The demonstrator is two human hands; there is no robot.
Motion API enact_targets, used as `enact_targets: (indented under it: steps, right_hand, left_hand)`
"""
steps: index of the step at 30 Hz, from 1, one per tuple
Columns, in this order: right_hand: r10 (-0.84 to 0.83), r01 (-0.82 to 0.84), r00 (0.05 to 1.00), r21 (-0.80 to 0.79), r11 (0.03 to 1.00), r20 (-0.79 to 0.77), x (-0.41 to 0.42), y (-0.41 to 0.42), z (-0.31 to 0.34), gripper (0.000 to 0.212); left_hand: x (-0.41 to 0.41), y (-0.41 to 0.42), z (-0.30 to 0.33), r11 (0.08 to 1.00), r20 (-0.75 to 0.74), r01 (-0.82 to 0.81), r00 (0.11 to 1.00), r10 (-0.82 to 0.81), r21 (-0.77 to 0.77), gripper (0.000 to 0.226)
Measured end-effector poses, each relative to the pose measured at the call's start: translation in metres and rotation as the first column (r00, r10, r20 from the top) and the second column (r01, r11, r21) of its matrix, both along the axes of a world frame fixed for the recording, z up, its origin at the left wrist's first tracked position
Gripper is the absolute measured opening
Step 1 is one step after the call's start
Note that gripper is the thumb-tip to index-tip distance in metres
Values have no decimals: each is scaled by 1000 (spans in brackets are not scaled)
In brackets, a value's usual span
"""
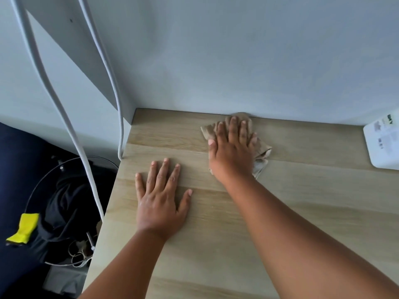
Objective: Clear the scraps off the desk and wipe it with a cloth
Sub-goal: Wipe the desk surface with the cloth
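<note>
The only writing you have in view is on the white box (383, 141) at the far right edge of the counter (280, 201): small grey printed blocks and a green mark on its top, all too blurred to read. The counter is pale wood-grain laminate running in long boards, pushed against a plain light grey wall (237, 57) along its far edge. Your right hand (233, 149) lies flat with straight, spread fingers, pressing down on the cloth (262, 155), a crumpled beige rag sitting at the far side of the counter, its far end touching the wall. Your left hand (162, 197) rests palm down on the bare wood, nearer you and to the left of the cloth, fingers spread and holding nothing. Two white cables (86, 160) hang down past the counter's left edge. On the floor to the left stands a wire bin (35, 186) with a dark liner, holding some pale scraps at the bottom, and a yellow item (22, 228) lies at its left side over a dark blue surface.
</note>
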State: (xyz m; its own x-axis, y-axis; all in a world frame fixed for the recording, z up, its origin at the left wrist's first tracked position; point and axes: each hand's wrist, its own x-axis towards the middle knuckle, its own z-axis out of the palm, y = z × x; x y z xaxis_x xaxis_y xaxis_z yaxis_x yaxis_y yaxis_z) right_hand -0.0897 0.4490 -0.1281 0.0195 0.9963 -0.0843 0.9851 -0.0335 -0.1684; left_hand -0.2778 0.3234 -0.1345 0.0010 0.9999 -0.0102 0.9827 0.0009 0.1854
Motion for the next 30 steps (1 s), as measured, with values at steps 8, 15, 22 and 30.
enact_targets:
  steps: [8,15,22,30]
  right_hand:
    - [345,-345,939,35,938,20,94,-90,3,59]
    - [-304,305,951,-25,952,51,184,-61,12,79]
    - [-214,214,977,-30,976,-8,80,-4,6,65]
    - [381,-382,924,40,923,28,86,-124,0,61]
  left_hand:
    - [0,1,1,1000,-3,5,1000,-5,-17,73]
    - [2,2,5,999,19,2,1000,-1,-38,74]
    - [2,2,4,1000,13,-1,1000,2,-28,74]
    - [2,2,9,999,14,-3,1000,4,-42,74]
